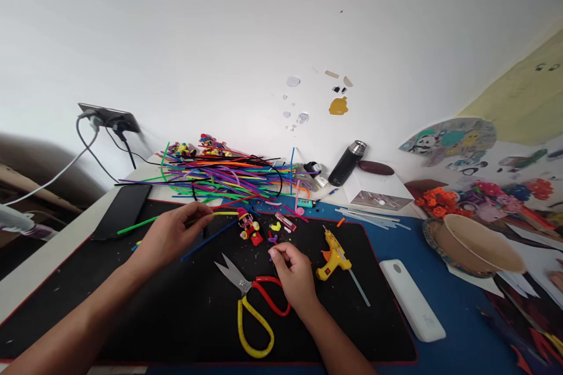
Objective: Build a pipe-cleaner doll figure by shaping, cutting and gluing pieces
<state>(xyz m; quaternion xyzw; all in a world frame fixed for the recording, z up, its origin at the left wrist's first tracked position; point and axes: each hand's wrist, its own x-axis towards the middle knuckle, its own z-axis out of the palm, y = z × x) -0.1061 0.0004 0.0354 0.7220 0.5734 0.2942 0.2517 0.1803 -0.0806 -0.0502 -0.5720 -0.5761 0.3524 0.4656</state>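
My left hand (pixel 182 228) is closed, thumb and fingers pinching a yellow pipe cleaner (pixel 225 213) that sticks out to the right. Just beyond its tip lies a small pipe-cleaner doll (pixel 249 227) in red, yellow, pink and black. My right hand (pixel 294 272) is also pinched shut; whatever is between its fingertips is too small to make out. Small purple and red twisted pieces (pixel 273 238) lie right behind those fingertips. Between my hands, opened scissors (pixel 243 287) rest on the black mat (pixel 176 310), one handle yellow, one red, the red loop beside my right hand.
A heap of coloured pipe cleaners (pixel 229 176) spreads along the wall. Right of my right hand lies a yellow glue gun (pixel 335 258) with a glue stick in it. Farther right are a white power bank (pixel 413 300) and a bowl (pixel 484 243). A black bottle (pixel 347 163) leans behind.
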